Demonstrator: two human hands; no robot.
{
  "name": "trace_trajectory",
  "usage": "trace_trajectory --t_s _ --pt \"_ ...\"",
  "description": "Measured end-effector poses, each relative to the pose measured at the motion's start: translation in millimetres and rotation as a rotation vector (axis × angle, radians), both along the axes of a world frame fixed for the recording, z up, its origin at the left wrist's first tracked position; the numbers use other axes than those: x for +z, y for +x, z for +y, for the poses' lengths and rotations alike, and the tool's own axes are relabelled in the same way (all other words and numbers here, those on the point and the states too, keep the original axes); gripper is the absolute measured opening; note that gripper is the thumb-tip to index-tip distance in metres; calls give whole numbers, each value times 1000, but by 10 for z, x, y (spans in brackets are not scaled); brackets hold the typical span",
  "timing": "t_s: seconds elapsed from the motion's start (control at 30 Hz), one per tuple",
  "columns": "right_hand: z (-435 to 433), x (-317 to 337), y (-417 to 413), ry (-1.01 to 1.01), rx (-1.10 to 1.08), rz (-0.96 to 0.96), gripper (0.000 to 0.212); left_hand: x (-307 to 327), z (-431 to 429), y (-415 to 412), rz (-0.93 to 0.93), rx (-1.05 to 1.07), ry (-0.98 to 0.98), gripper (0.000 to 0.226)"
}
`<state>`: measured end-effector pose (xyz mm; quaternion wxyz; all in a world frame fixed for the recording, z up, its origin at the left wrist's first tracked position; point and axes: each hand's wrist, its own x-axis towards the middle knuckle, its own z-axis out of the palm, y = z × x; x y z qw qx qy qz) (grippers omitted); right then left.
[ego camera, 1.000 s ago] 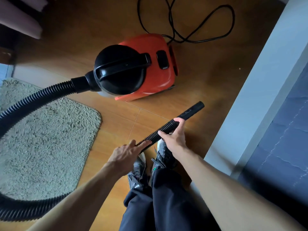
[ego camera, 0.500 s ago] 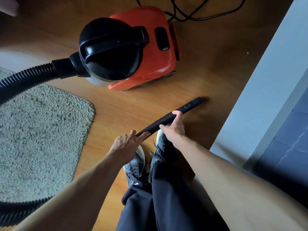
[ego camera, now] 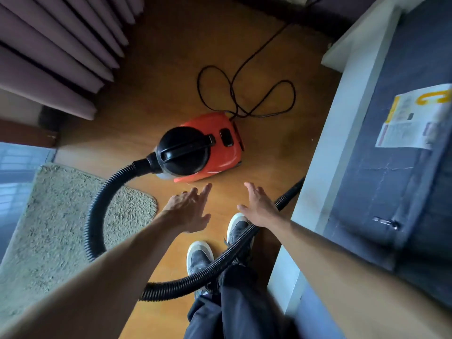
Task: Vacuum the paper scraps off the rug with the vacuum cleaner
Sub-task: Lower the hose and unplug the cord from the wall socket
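Note:
A red and black canister vacuum cleaner (ego camera: 203, 150) stands on the wooden floor ahead of me. Its black ribbed hose (ego camera: 97, 206) loops left over the beige shaggy rug (ego camera: 56, 216), then crosses my shoes and runs toward the bed frame, ending in a black nozzle (ego camera: 294, 189) on the floor. My left hand (ego camera: 188, 209) and my right hand (ego camera: 259, 206) hover with fingers straight, holding nothing, just short of the vacuum. No paper scraps show on the visible part of the rug.
The black power cord (ego camera: 244, 94) lies in loops behind the vacuum. A white bed frame (ego camera: 325, 167) with a dark mattress and a printed sheet (ego camera: 413, 118) fills the right side. Purple curtains (ego camera: 53, 52) hang at the upper left.
Both hands have let go of the hose, which now lies across my shoes. The hands are spread and raised toward the vacuum, and the camera has lifted, showing more of the room.

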<state>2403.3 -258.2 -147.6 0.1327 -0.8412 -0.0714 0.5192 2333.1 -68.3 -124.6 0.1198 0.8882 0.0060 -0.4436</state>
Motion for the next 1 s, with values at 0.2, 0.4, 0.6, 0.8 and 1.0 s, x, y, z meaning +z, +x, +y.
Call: trace_trajectory --t_s 0.2,0.4,0.6,0.8,1.0 --pt "367 1294 591 80 153 -189 72 1226 221 734 -166 -32 102 82" --pt "484 2674 1170 77 247 -383 72 2557 459 1310 -322 -64 166 77" --pt "372 3785 1582 66 269 -587 72 3724 646 1659 -420 -66 236 81" --pt "182 4884 1795 66 235 -713 72 4891 645 1849 -579 -66 259 83" --pt "-59 5701 1879 70 265 -809 69 5658 417 1990 -711 -115 253 81"
